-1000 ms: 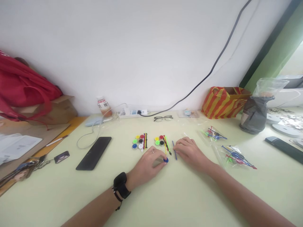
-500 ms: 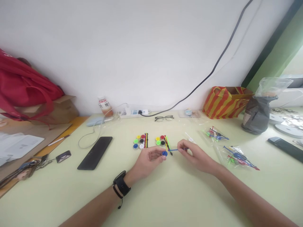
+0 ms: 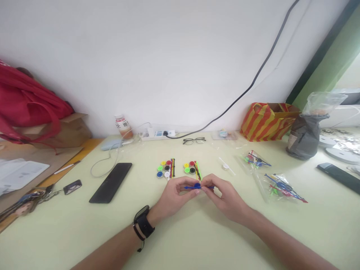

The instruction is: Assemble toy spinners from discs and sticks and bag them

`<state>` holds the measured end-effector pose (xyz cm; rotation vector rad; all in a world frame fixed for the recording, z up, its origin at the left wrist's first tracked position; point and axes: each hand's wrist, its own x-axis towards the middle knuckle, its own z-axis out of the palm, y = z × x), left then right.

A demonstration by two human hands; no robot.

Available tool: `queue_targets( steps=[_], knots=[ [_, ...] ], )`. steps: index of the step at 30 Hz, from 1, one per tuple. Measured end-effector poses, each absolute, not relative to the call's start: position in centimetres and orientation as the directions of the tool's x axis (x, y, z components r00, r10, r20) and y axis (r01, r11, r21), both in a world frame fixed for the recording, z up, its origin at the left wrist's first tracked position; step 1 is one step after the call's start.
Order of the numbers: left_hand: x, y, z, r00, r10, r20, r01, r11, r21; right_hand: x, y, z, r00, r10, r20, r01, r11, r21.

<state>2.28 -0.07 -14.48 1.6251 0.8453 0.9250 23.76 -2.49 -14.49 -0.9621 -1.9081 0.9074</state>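
Blue disc point(image 3: 197, 185) and blue stick point(image 3: 190, 187) meet between my left hand point(image 3: 174, 195) and right hand point(image 3: 227, 193): the left pinches the disc, the right grips the stick, its arrow tip pointing left. Beyond them, coloured discs point(image 3: 167, 168) lie in two groups on the tabletop point(image 3: 197, 240), a white disc point(image 3: 225, 166) to their right.

Bright, diffuse light glared toward the far right corner of the tabletop point(image 3: 180, 243); shadows fell faint, fine details blurred, and wide-angle distortion stretched its side edges.
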Motion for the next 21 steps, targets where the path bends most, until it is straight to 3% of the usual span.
queue_targets(
  steps=[7,21],
  knots=[
    [2.05,-0.09,-14.83,0.44,0.869,0.227,0.069,-0.285,0.956,24.01,-2.11,-15.09,-0.405,0.854,0.326,0.366,0.478,-0.798],
    [1.46,-0.42,-14.42,0.466,0.799,0.381,0.327,-0.555,0.765,24.06,-2.24,-14.12,-0.448,0.88,0.16,0.251,0.295,-0.922]
  ],
)
